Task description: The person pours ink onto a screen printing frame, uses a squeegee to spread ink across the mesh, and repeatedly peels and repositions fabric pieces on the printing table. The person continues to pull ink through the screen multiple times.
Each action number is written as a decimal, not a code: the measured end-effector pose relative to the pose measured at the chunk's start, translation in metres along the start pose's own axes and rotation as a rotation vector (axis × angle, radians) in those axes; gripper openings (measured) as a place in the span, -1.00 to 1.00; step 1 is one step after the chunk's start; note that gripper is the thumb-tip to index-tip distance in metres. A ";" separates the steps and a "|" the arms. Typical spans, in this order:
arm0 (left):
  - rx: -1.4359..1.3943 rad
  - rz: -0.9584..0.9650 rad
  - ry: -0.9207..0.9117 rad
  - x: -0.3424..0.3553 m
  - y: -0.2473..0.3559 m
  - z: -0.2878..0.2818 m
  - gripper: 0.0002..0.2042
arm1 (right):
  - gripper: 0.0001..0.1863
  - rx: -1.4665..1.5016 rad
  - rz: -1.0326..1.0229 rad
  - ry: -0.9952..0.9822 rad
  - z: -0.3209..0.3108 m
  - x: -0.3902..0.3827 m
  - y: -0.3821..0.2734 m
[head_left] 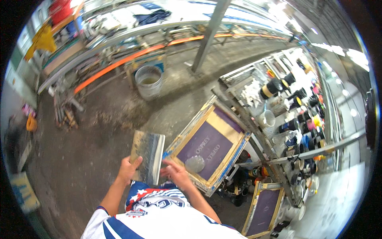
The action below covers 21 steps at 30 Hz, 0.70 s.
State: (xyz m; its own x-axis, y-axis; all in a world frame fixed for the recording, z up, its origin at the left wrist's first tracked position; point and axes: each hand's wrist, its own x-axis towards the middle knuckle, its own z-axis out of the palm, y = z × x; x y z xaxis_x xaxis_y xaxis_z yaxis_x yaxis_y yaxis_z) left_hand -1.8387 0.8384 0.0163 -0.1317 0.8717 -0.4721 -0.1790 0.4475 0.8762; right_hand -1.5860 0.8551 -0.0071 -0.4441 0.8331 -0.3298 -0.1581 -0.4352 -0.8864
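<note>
My left hand (130, 167) is closed round the left edge of a wide squeegee (147, 157), its thumb lying over the front. The squeegee has a worn, stained wooden face and a pale strip along its right side. Beside that strip is my right hand (175, 173), slightly blurred, its fingers apart; whether they touch the strip I cannot tell. Just right of it leans a screen-printing frame (205, 143) with purple mesh and pale lettering. A round translucent tub or lid (195, 163) sits over the lower part of the mesh.
A metal rack (254, 133) beside the frame holds many ink pots (271, 88) and tubs. Below it stands a second purple-meshed frame (263, 211). Farther off are a bucket (149, 81), a steel post (209, 38) and a long table with an orange rail (119, 63).
</note>
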 end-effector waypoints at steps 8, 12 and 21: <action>0.127 -0.003 -0.213 0.115 0.060 -0.095 -0.53 | -0.68 -0.017 -0.037 0.052 0.091 0.126 -0.010; 0.098 -0.075 -0.215 0.164 0.110 -0.150 -0.50 | -0.67 0.095 -0.065 0.000 0.139 0.208 -0.028; 0.057 -0.116 -0.429 0.337 0.178 -0.133 -0.57 | -0.65 0.245 -0.106 0.295 0.135 0.328 -0.078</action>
State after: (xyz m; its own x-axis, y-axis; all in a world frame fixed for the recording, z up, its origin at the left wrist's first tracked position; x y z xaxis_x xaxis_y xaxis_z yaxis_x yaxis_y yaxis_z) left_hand -2.0443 1.1855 0.0002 0.3044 0.8139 -0.4949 -0.1134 0.5468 0.8295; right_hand -1.8380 1.1158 -0.0024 -0.1469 0.9247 -0.3513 -0.4107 -0.3801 -0.8287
